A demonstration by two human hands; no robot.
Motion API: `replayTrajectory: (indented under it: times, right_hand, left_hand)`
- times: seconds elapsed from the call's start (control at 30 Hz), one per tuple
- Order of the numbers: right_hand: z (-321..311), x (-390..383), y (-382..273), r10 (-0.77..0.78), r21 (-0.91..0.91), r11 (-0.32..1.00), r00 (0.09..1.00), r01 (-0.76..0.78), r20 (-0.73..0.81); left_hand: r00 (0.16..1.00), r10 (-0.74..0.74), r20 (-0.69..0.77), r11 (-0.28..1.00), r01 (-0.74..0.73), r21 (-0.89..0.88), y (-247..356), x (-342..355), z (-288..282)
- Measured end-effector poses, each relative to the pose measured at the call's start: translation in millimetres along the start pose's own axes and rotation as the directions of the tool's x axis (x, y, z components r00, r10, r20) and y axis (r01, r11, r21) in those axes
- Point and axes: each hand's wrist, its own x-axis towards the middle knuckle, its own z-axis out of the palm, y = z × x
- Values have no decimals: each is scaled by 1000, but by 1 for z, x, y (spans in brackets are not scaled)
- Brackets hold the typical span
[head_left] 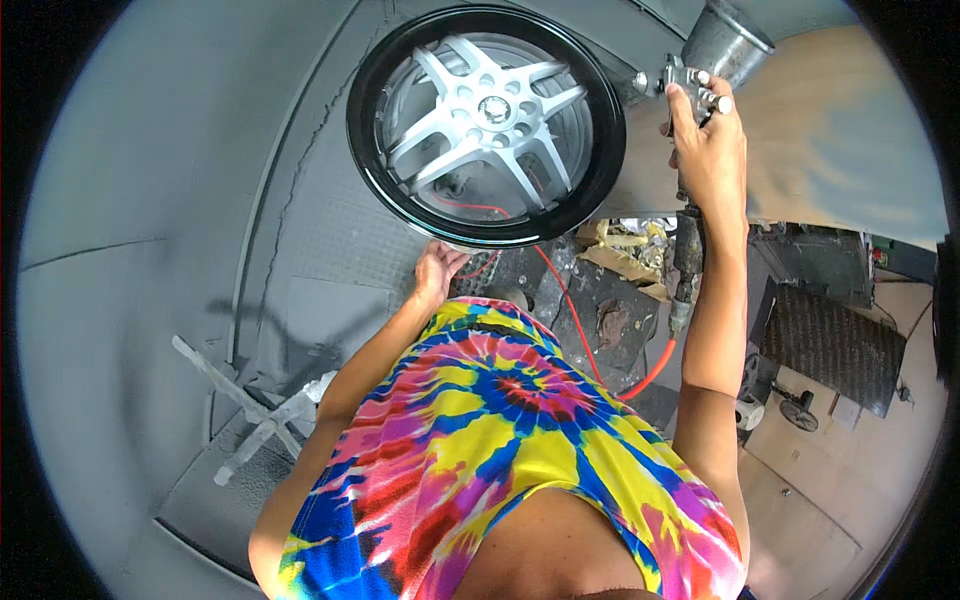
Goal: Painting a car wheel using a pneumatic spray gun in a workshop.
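In the upper middle is a car wheel with silver double spokes and a glossy black outer rim. Some of its spokes look smeared by motion. My left hand is at the wheel's near lower edge, its fingers curled against the underside and the fingertips partly hidden by the rim. On the right, my right hand is wrapped round a metal spray gun. The gun carries a grey metal paint cup on top, tilted, and its nozzle faces the wheel's right side. A red hose runs from its handle's lower end.
Grey walls curve round the left. A white-coated cross-shaped stand is at lower left. Crumpled yellowish paper lies beyond my right forearm on the dark, stained floor, where thin red hose trails. A dark panel stands right.
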Motion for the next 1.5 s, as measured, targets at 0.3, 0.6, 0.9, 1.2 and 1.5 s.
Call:
replayTrajectory:
  times: [0.3, 0.6, 0.9, 1.2, 1.5]
  right_hand:
    - [31, -16, 28, -110, 16, 994, 994, 110, 13]
    - [52, -12, 37, -141, -67, 988, 990, 142, 25]
    - [52, -8, 37, -206, -96, 974, 978, 205, -5]
    - [43, -7, 23, -139, -54, 989, 989, 137, -41]
    - [47, -20, 28, -104, -39, 994, 995, 104, 1]
  left_hand:
    - [997, 60, -46, 990, -53, 132, 19, 16, -22]
    - [959, 227, -173, 930, -160, 331, 124, 70, -52]
    - [969, 134, -209, 975, -90, 205, 87, 74, -66]
    - [994, -113, 10, 992, 112, 65, 8, 1, 1]
    - [999, 46, -12, 974, -43, 223, 46, 24, -11]
